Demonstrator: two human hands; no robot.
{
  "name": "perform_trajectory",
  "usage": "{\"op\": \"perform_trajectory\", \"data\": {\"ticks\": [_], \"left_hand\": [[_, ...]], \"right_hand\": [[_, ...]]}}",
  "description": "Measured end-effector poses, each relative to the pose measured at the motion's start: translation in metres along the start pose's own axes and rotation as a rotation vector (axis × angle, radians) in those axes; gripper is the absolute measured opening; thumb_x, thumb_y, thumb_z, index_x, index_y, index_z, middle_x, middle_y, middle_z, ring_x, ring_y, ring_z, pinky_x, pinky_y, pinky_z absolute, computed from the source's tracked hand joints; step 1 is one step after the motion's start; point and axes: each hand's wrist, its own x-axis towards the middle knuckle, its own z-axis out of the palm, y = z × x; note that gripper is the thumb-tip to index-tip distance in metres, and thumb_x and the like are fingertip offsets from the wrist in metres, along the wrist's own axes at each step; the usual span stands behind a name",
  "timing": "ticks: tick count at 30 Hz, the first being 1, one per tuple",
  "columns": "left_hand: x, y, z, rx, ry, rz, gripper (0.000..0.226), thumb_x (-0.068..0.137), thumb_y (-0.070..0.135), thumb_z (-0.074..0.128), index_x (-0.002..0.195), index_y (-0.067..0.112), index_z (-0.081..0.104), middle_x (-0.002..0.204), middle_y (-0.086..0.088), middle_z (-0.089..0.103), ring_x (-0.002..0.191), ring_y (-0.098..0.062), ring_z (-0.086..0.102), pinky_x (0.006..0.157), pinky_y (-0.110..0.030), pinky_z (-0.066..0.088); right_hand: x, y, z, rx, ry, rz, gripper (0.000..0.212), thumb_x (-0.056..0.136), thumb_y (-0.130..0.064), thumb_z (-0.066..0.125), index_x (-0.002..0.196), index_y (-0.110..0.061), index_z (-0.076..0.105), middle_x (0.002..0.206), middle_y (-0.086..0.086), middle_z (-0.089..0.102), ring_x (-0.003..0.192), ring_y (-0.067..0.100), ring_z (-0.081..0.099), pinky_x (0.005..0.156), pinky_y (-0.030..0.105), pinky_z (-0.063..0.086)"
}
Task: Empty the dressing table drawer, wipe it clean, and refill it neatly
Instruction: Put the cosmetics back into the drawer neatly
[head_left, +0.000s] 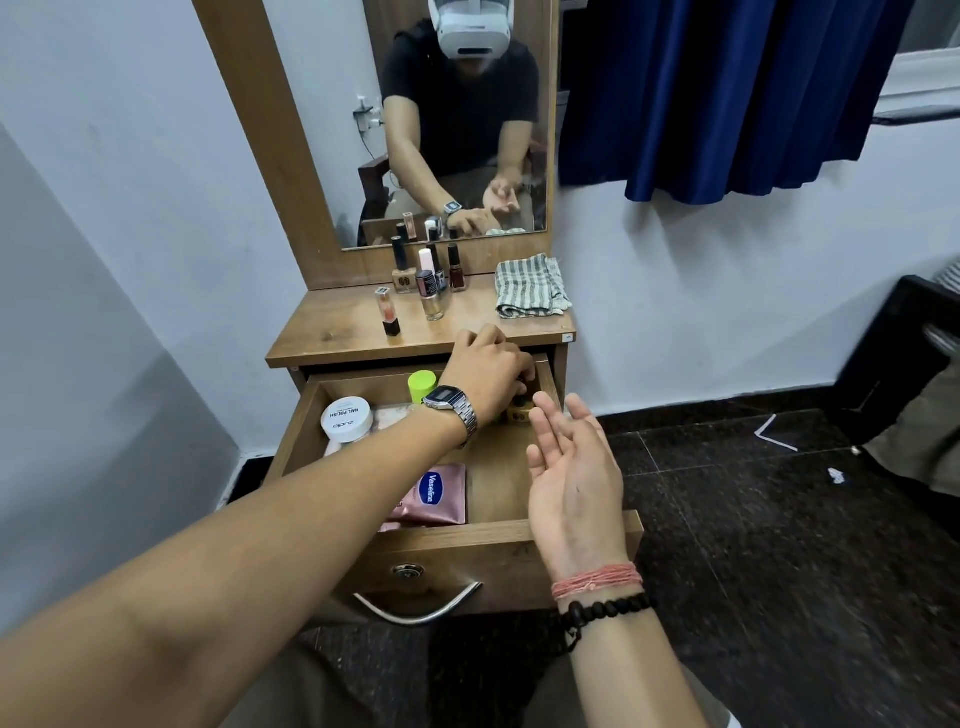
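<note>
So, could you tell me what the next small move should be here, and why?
Probably lift the left hand out with the small bottle it is reaching at the drawer's back right corner, and stand it on the tabletop beside the nail polishes already there. The white jar, green cap and Vaseline pouch remain inside; the right hand is empty.

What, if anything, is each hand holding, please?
The left hand closes over a small dark bottle at the drawer's back right corner, gripping its top. The right hand is open and empty.
</note>
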Motion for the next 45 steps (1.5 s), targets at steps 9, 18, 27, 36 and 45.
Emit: {"op": "perform_trajectory", "data": {"ticks": [9,18,27,36,45], "left_hand": [[-0.066,0.005,-0.035,-0.285,0.058,-0.116,0.018,0.088,0.034,0.055,0.105,0.033,0.063,0.109,0.009,0.06,0.104,-0.018,0.054,0.085,-0.036,0.045],[-0.136,0.0,-0.028,-0.332,0.0,-0.207,0.019,0.092,0.04,0.047,0.105,0.029,0.057,0.108,0.01,0.059,0.102,-0.015,0.055,0.079,-0.032,0.047],[-0.144,-0.009,-0.025,-0.465,0.025,-0.235,0.015,0.093,0.037,0.047,0.103,0.031,0.056,0.106,0.012,0.058,0.099,-0.012,0.055,0.078,-0.028,0.047],[-0.147,-0.01,-0.022,-0.589,0.047,-0.266,0.016,0.092,0.032,0.049,0.106,0.031,0.058,0.11,0.011,0.061,0.101,-0.013,0.057,0.085,-0.033,0.049],[-0.146,-0.01,-0.018,-0.603,0.041,-0.278,0.02,0.093,0.032,0.05,0.112,0.031,0.056,0.113,0.01,0.06,0.104,-0.015,0.056,0.086,-0.034,0.049]], "right_hand": [[-0.003,-0.001,0.003,-0.052,0.0,-0.029,0.023,0.099,-0.012,0.042,0.115,-0.021,0.056,0.115,0.002,0.07,0.107,0.013,0.063,0.08,0.025,0.042],[-0.004,-0.014,0.045,-0.551,-0.186,-0.322,0.03,0.094,-0.007,0.049,0.109,-0.028,0.064,0.111,-0.012,0.069,0.096,0.005,0.062,0.075,0.023,0.047],[0.092,-0.029,0.204,-1.376,-0.475,-0.73,0.029,0.088,-0.008,0.054,0.112,-0.018,0.067,0.106,-0.005,0.068,0.1,0.005,0.061,0.089,0.017,0.047],[0.172,0.019,0.266,-2.286,-0.626,-0.84,0.024,0.089,-0.008,0.054,0.108,-0.013,0.067,0.121,0.013,0.061,0.111,0.031,0.056,0.091,0.035,0.05],[0.187,0.035,0.261,-2.397,-0.542,-0.797,0.027,0.087,-0.007,0.064,0.112,-0.015,0.066,0.128,0.011,0.056,0.12,0.031,0.052,0.098,0.04,0.045]]}}
